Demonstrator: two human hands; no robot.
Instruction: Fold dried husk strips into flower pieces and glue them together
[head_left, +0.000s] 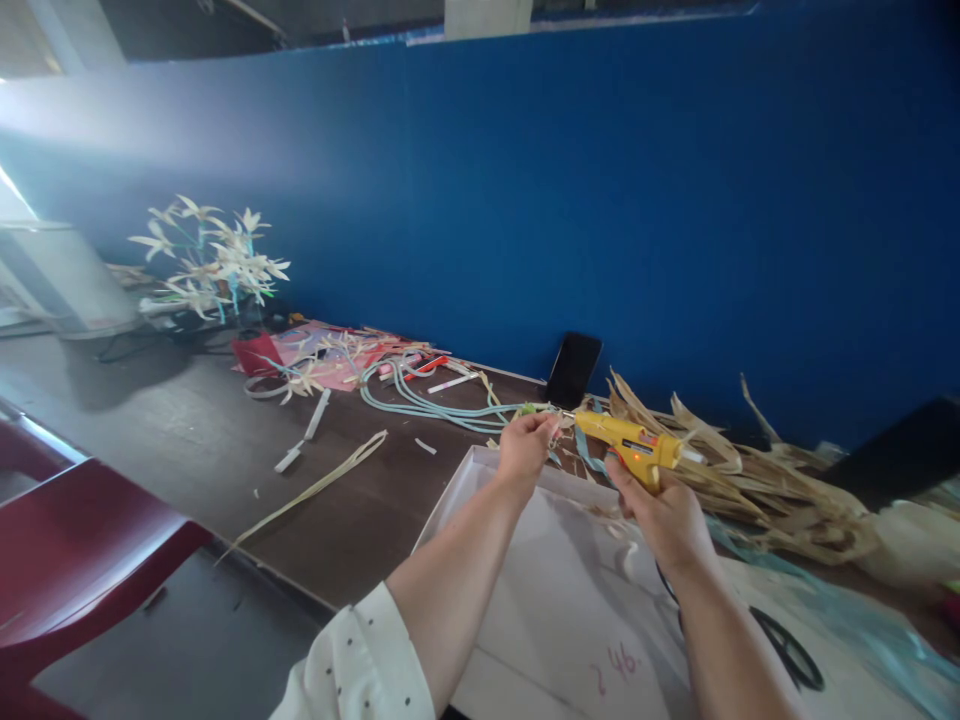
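Note:
A yellow hot glue gun (630,445) with a small orange light on its side is gripped in my right hand (664,510). Its nozzle points left and meets the fingertips of my left hand (525,445). Those fingers are pinched on a small pale piece (556,425), too small to name surely. Both hands are over the far edge of a shallow white box lid (540,580) marked with red writing. Light blue cords (420,405) lie just left of my left hand, and dry corn husks (720,480) are piled beyond the glue gun.
A black phone (574,370) leans against the blue partition (600,180). White artificial flowers (217,260) stand at the back left, near a red pot (256,352) and scraps. Husk strips (322,490) lie on the dark table (382,510). A red chair (82,560) is at left.

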